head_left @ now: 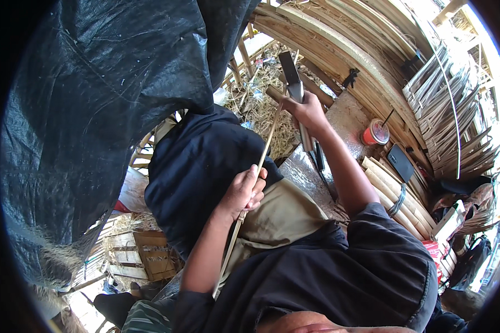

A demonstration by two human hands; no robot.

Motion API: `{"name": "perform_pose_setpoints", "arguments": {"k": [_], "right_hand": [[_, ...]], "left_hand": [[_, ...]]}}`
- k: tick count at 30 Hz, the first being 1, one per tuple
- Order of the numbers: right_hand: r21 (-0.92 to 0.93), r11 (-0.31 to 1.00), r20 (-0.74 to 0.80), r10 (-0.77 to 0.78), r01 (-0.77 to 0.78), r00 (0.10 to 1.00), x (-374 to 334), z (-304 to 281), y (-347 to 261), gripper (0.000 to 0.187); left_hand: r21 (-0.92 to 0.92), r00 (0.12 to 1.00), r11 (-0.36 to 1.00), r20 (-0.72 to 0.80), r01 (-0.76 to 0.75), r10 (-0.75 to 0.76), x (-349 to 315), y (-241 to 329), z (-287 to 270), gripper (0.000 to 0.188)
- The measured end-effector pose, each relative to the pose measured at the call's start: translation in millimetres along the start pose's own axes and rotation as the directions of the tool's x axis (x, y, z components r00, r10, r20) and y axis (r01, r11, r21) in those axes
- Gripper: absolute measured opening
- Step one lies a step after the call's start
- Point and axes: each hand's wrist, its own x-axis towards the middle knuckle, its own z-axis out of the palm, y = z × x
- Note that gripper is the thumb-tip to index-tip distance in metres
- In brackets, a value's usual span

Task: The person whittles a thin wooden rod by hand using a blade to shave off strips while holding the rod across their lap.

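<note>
A long, thin bamboo strip (271,136) runs slantwise across my lap, from beside my left forearm up to my right hand. My left hand (244,191) is closed around its middle, at a spot above a knot in the strip. Farther forward and to the right, my right hand (308,114) grips what looks like a broad-bladed knife (290,72) with a dark, squared end. The upper end of the strip meets that hand beside the blade. A short bamboo piece (275,93) sticks out left of the fingers; whether they hold it is hidden.
Dark cloth (205,150) covers my leg. A black tarp (111,111) hangs at the left. Shavings (250,105) litter the ground ahead. To the right are a red cup (375,133), a phone (400,162), a tied bamboo bundle (394,194) and stacked split bamboo (339,44).
</note>
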Motion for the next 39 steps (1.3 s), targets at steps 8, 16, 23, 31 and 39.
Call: {"name": "perform_pose_setpoints", "arguments": {"k": [8, 16, 23, 31, 39], "right_hand": [[-0.152, 0.988, 0.233, 0.059, -0.023, 0.971, -37, -49, 33, 0.03], [-0.49, 0.74, 0.462, -0.228, 0.461, 0.857, -79, -34, 51, 0.026], [-0.738, 0.509, 0.455, -0.11, 0.443, 0.884, -72, -8, 47, 0.023], [-0.745, 0.376, 0.475, -0.279, 0.55, 0.835, -51, 11, 77, 0.023], [-0.962, 0.249, 0.109, -0.043, 0.116, 0.993, 22, 6, 83, 0.015]], "left_hand": [[0.038, 0.984, 0.984, -0.042, 0.173, -0.171, 4, 0, -2, 0.032], [-0.065, 0.971, 0.977, -0.118, 0.201, -0.208, 22, -5, -10, 0.03], [0.258, 0.959, 0.958, -0.28, 0.129, -0.053, 27, -21, 3, 0.039], [0.52, 0.919, 0.854, -0.346, 0.02, 0.189, 22, -31, 7, 0.039], [0.464, 0.929, 0.885, -0.319, -0.022, 0.19, 16, -33, -2, 0.037]]}}
